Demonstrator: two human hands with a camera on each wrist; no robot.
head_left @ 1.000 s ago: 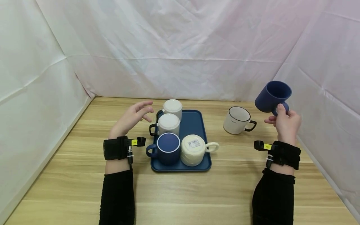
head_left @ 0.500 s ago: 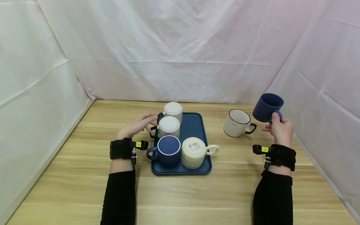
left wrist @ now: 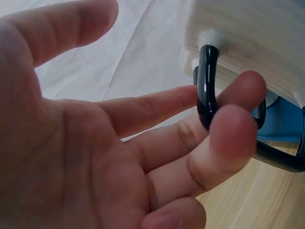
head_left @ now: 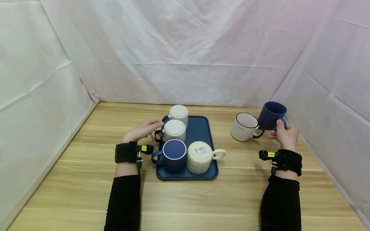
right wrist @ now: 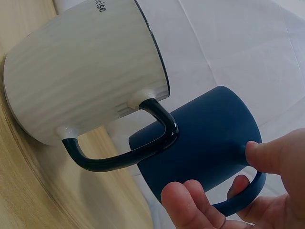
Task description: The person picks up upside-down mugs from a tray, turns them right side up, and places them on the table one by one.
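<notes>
Head view, near to far: left hand, grip curled on black handle of inverted white ribbed mug on blue tray; may tip neighbours. Right hand grips dark blue mug by handle; risks knocking white black-rimmed mug.

6 mugs, 1 tray

Black sleeves, black wrist straps (small cameras, yellow tags) on both arms.
</notes>
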